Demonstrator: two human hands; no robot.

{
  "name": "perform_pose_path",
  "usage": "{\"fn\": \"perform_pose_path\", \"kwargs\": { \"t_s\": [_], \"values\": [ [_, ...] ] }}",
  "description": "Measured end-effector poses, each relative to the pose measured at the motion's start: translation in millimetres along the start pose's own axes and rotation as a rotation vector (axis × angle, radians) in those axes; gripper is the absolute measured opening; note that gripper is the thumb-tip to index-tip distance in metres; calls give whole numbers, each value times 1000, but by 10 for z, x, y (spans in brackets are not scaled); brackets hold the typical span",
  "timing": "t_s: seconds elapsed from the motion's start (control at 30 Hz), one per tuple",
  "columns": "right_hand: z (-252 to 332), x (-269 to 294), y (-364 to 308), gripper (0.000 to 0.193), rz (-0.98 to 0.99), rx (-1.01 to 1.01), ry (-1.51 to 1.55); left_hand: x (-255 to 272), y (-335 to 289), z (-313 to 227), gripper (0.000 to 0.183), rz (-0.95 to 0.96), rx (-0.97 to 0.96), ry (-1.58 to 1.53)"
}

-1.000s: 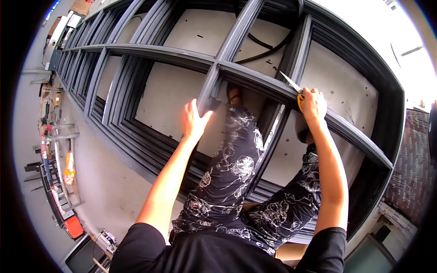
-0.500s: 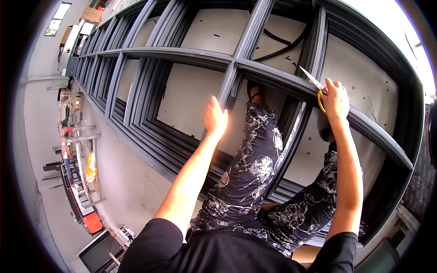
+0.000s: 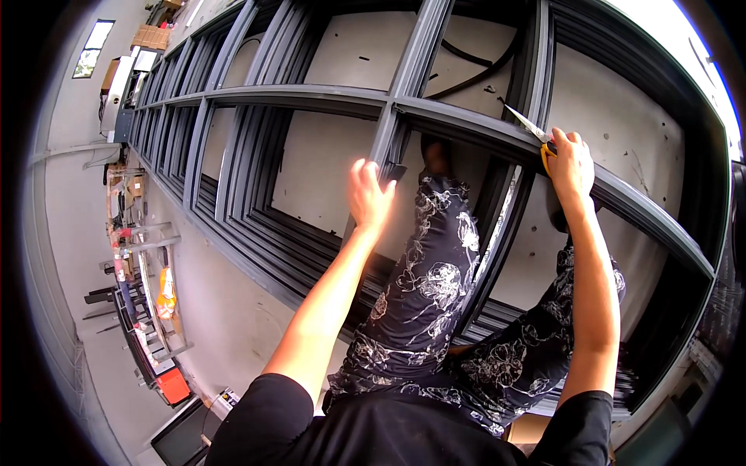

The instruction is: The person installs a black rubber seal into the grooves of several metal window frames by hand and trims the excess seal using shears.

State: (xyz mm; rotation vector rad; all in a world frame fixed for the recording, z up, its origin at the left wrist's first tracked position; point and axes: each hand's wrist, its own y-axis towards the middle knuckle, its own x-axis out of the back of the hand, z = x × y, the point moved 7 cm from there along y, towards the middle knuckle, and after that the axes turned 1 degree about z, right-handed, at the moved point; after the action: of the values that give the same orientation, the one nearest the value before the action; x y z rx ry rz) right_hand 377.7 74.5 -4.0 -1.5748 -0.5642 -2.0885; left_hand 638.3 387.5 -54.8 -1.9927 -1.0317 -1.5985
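My right hand [image 3: 572, 167] is closed round the yellow-orange handles of a pair of scissors [image 3: 528, 124], whose pale blades point up and left across a grey frame bar. My left hand [image 3: 370, 196], slightly blurred, is beside the crossing upright bar, with fingers bent a little and thumb apart. Close to its thumb, a short dark strip [image 3: 395, 170] sticks out from the bar; whether the fingers touch it I cannot tell. The grey window-like frame [image 3: 474, 120] lies on top of several similar ones, and my legs stand inside its openings.
Black flexible strips [image 3: 486, 76] lie on the pale floor within one opening. The stacked frames [image 3: 194, 155] stretch far to the left. Beyond them stand a rack of long parts [image 3: 144, 287], an orange-red box [image 3: 172, 386] and a dark flat panel [image 3: 183, 435].
My left hand's fingers have spread and bent slightly by the upright bar. The scissors have shifted a little up and left in my right hand. The whole view has moved slightly.
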Motion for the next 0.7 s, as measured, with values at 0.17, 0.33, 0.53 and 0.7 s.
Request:
{"fn": "perform_pose_path", "kwargs": {
  "t_s": [0.17, 0.33, 0.53, 0.7],
  "values": [
    [16, 37, -14, 37, 11, 0, 4, 16, 26, -158, 27, -39, -41, 27],
    [-1, -6, 1, 33, 36, 17, 0, 69, 94, -213, 21, -15, -10, 45],
    [7, 89, -12, 37, 3, -41, 130, 290, -279, -293, 16, 130, -74, -401],
    [348, 99, -248, 40, 173, -179, 970, 196, -339, -177, 18, 674, 250, -995]
  ]
}}
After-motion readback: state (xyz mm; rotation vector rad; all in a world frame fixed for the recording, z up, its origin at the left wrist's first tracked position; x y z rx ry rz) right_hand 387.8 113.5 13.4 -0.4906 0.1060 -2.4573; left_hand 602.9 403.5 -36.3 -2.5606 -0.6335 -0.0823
